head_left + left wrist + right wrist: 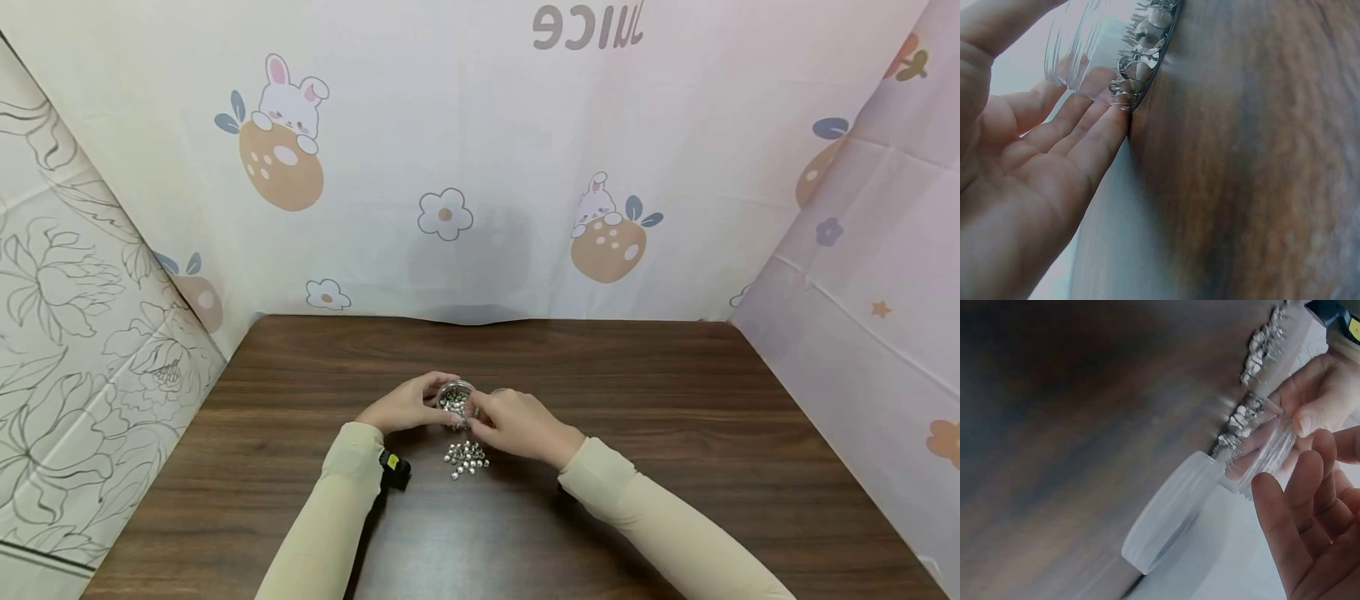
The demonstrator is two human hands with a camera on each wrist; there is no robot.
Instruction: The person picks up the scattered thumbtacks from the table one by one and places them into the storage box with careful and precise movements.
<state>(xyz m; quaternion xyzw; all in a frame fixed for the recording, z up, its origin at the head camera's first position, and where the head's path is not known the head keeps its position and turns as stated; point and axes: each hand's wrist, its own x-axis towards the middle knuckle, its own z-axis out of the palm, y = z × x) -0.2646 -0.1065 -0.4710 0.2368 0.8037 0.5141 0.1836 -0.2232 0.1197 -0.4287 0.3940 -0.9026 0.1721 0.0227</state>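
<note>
A clear jar [454, 388] partly filled with silver thumbtacks stands on the table, its mouth uncovered. My left hand [411, 406] grips the jar from the left, thumb on the near side and fingers round the far side. My right hand [521, 423] is at the jar's mouth, thumb and index finger close over the rim. In the right wrist view its other fingers [1300, 487] are loosely bent beside the jar. I cannot tell whether a tack is between the right fingertips. A loose pile of thumbtacks [466, 458] lies just in front of the jar.
A translucent round lid [1172, 509] rests on the table beside the jar, mostly hidden behind my right hand in the head view. A black wrist device [394, 470] is strapped on my left wrist. Patterned curtains [495, 167] border the brown wooden table [637, 358].
</note>
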